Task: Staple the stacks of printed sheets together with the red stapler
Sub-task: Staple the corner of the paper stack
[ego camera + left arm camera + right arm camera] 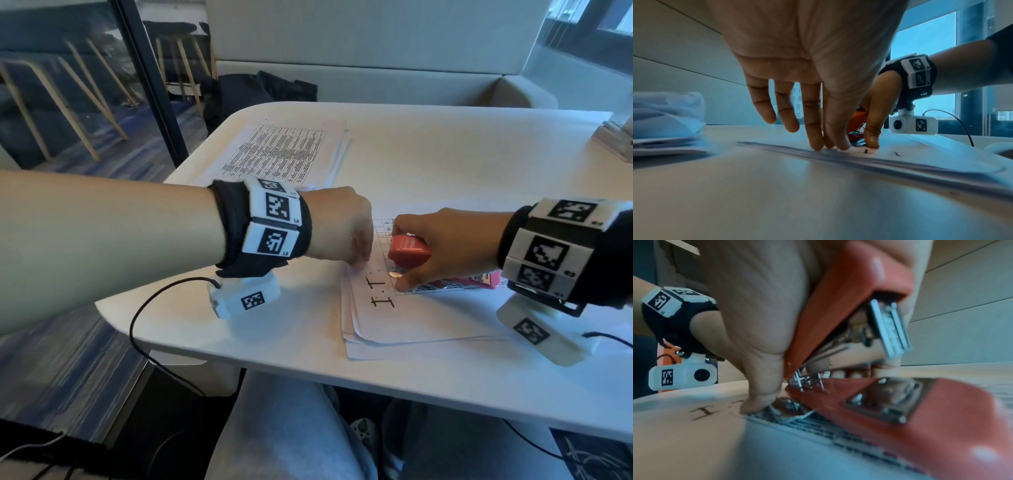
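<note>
While your right hand [452, 246] has its fingers curled round the top arm of the red stapler [409, 251], that arm is swung wide open off its base, and the base lies flat on top of the near stack of printed sheets [411, 318] instead of under it. Your thumb tip [756, 404] is planted on the paper right by the hinge. Your left hand [342, 229] has its fingers fairly straight, tips pressing down on the stack's edge just beside the stapler, gripping nothing. My guess is that's where it goes wrong: press down now and the staple either won't go through the sheets or fires open with nothing to clinch it, since no paper sits between head and anvil. There look to be loose staples near the hinge, so a jam seems possible too. Also the sheets look fanned at the near corner, so you could miss the bottom pages. The second stack [284, 150] sits beyond your left fingers, untouched.
</note>
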A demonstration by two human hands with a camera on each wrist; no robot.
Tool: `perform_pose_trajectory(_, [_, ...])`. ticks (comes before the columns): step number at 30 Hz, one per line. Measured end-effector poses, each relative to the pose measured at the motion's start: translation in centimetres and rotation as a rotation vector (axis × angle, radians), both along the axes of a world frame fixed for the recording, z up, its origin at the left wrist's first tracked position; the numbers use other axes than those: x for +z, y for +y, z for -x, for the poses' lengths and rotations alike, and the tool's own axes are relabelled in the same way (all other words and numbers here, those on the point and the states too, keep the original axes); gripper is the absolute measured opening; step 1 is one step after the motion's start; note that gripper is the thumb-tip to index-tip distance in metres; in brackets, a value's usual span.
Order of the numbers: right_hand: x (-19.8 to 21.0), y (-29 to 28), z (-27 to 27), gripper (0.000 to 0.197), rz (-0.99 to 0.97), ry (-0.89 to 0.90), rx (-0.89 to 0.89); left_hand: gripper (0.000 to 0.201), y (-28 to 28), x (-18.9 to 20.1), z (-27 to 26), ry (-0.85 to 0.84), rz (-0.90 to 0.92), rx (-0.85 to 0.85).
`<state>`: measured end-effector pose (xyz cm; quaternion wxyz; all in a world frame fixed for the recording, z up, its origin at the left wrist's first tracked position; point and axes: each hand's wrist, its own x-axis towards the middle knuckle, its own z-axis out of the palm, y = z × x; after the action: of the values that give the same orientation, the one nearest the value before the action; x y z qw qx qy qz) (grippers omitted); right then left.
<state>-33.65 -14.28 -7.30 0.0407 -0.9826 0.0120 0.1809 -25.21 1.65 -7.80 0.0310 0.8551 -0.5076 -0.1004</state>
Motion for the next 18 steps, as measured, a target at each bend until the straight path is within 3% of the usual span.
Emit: perform_pose_trajectory(18, [-0.4,-0.3,-0.6,0.049,0.002,0.025,0.037,0.021,0.6,-0.7,1.0,-0.099,-0.092,-0.001])
